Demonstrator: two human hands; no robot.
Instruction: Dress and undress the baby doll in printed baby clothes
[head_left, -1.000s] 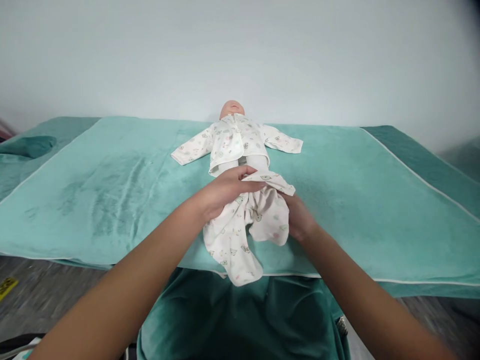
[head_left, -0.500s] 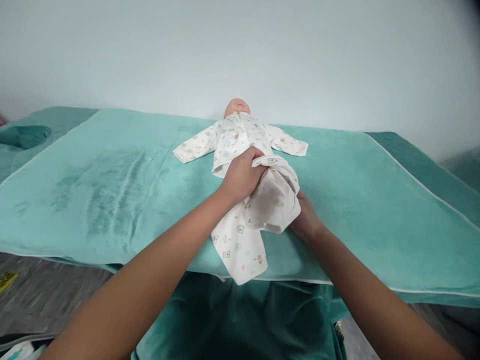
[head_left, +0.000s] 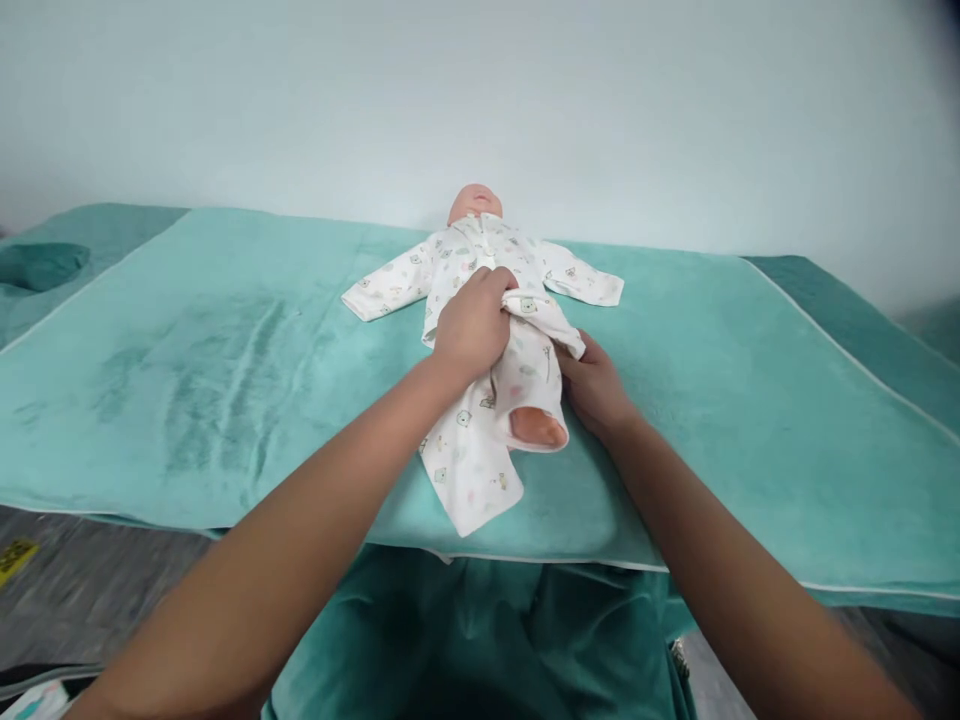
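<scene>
A baby doll point(head_left: 474, 203) lies on its back on a teal towel point(head_left: 225, 360), dressed in a white printed top point(head_left: 480, 262) with sleeves spread out. My left hand point(head_left: 472, 328) is closed on the waistband of matching white printed trousers point(head_left: 480, 440) at the doll's middle. My right hand point(head_left: 592, 385) grips the same waistband on the doll's other side. One doll foot point(head_left: 536, 427) pokes out of the right trouser leg. The other trouser leg lies flat and limp toward the towel's near edge.
The towel covers a darker teal padded table point(head_left: 847, 320) against a pale wall. A dark teal rolled cloth point(head_left: 37, 265) lies at the far left. Teal fabric point(head_left: 480, 640) hangs below the near edge, with grey floor point(head_left: 82, 590) at the lower left.
Both hands have moved away from me toward the doll's waist, drawing the trousers up. A doll foot now shows at the end of one trouser leg.
</scene>
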